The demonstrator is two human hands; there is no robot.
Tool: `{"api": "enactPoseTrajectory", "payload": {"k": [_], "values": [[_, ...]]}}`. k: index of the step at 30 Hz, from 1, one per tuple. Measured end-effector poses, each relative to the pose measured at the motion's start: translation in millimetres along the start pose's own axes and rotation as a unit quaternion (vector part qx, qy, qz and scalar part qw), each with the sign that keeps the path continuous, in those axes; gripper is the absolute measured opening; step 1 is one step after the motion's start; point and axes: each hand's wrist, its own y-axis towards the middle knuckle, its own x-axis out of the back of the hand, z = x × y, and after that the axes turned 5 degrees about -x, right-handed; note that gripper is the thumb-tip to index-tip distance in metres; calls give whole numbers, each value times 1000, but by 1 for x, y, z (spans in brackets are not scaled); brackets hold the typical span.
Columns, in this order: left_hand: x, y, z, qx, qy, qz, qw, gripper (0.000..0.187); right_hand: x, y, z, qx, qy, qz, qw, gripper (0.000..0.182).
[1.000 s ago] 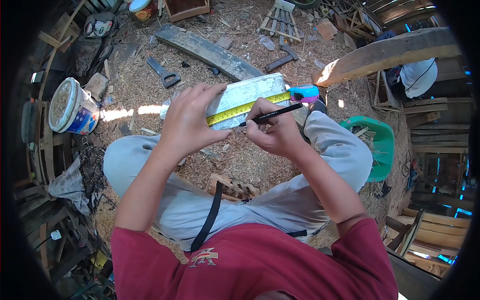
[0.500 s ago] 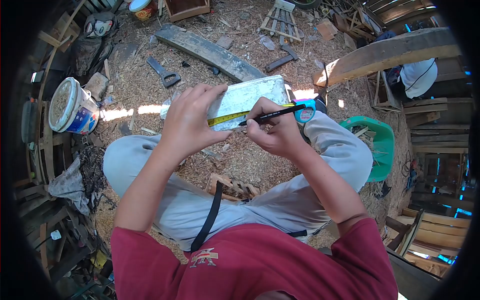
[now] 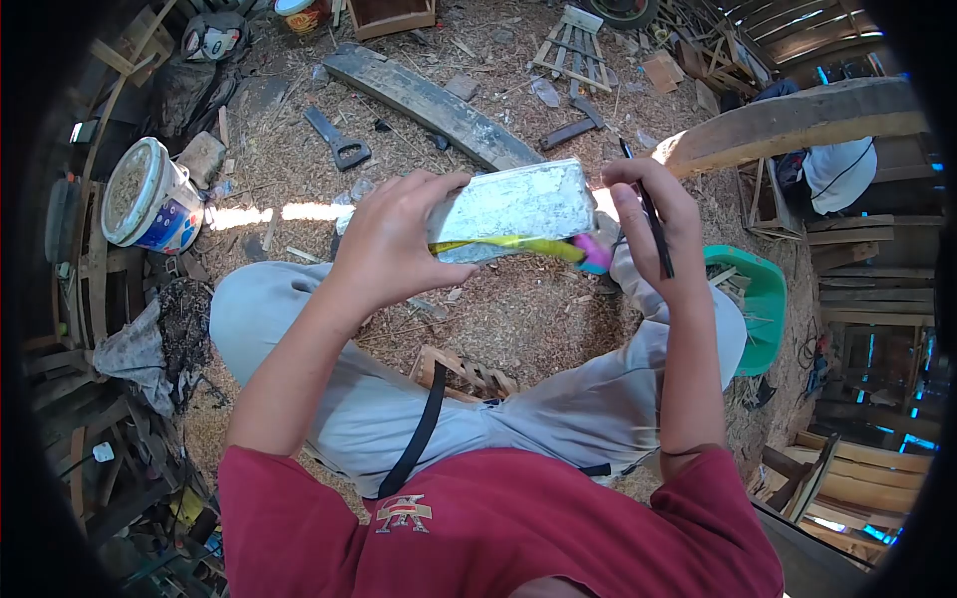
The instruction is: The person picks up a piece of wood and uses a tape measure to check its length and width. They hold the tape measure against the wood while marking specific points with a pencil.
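My left hand grips the left end of a whitish, worn rectangular block, thumb below and fingers over the top. Along the block's near side runs the yellow tape measure blade, its left end under my left hand. The tape's pink and blue case, smeared by motion, hangs tilted below the block's right corner. My right hand is raised by the block's right end. A black pen is held in it, lying across the fingers and pointing down toward the wrist.
Wood shavings cover the ground. A handsaw, a long timber beam and a hammer-like tool lie ahead. A filled bucket stands left, a green tub right. A thick curved beam juts in from the right.
My right hand has moved right and up from the block, turning the pen upright. The tape case has dropped from its place at the right and now hangs twisted. My left hand keeps its hold.
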Motion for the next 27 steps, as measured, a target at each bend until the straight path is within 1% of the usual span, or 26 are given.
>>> {"api": "enactPoseTrajectory", "payload": {"k": [2, 4, 7, 11, 14, 16, 18, 21, 24, 25, 27], "values": [[1, 1, -1, 5, -12, -5, 1000, 84, 7, 0, -3, 6, -54, 37, 998, 22], [2, 1, -1, -4, 0, -21, 1000, 83, 7, -5, -6, -29, -43, 44, 998, 25], [2, 1, 0, -28, 53, -41, 997, 84, 2, -12, -17, -90, -24, 55, 994, 27], [8, 0, -1, -21, 68, -41, 997, 84, -7, -23, -32, -151, -36, 92, 984, 28], [13, -2, -2, -19, 78, -58, 995, 85, -22, -37, -55, -152, -106, 167, 968, 24], [17, -3, -4, -12, 92, -62, 994, 86, -39, -48, -67, -160, -90, 207, 961, 39], [15, -3, -3, -26, 90, -77, 993, 89, -61, -59, -72, -167, -75, 245, 952, 57], [13, -1, -5, -43, 58, -87, 994, 89, -91, -69, -69, -112, -29, 242, 963, 74], [10, 0, -10, -58, 20, -97, 993, 89, -112, -76, -66, -66, 93, 253, 961, 69], [10, 0, -11, -63, 9, -101, 993, 89, -120, -80, -65, -69, 160, 265, 948, 61], [11, 0, -11, -63, 10, -96, 993, 89, -131, -86, -60, -119, 141, 306, 934, 60]]}}
